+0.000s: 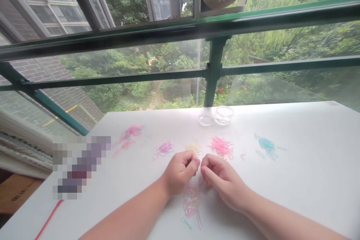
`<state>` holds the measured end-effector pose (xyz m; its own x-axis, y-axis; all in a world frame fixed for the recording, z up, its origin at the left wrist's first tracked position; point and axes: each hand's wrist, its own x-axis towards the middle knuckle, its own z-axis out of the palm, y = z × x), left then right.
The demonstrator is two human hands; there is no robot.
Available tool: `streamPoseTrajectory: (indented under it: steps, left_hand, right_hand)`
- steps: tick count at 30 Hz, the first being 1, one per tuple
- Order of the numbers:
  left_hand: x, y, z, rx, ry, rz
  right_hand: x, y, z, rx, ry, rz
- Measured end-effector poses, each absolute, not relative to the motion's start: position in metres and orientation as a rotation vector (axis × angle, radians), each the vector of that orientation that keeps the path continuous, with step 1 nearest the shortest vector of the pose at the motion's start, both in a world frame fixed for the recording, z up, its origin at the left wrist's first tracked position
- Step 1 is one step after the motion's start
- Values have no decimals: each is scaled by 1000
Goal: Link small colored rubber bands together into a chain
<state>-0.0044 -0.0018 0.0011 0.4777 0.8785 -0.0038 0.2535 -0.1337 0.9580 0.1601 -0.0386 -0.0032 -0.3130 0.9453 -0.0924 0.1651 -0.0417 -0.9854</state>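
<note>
My left hand (180,170) and my right hand (221,178) are curled into loose fists, knuckles almost touching, over the white table (295,180). Both pinch at something too small to make out between them. Just below the hands lies a mixed pile of thin rubber bands (192,204). Beyond the hands sit sorted heaps: yellow bands (194,147), pink bands (222,147), purple bands (164,149), magenta bands (129,137) and blue bands (267,145).
A small clear round container (224,115) and its lid (206,120) stand at the table's far edge by the green window frame (213,71). A pixelated patch (80,165) covers the table's left side. A red cord (47,219) lies at the left edge.
</note>
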Motion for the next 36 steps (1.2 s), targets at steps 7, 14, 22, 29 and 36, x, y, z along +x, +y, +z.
streamPoseTrajectory:
  steps: [7,14,22,29,36]
  left_hand:
    - [-4,-2,1,1635,977,726]
    - [-4,-2,3,1655,930,704]
    - [-5,-2,2,1679,933,698]
    - [-6,-1,-4,1699,939,667]
    - [-5,-2,-3,1675,918,672]
  right_hand:
    - [162,-39,-5,-1176,-1603,1442]
    - [161,-38,-5,-1180,-1584,1407]
    - [162,-40,-8,-1151,-1667,1399]
    - [161,-41,-7,-1118,-1755,1399]
    - [159,-41,-5,-1141,-1817,1339]
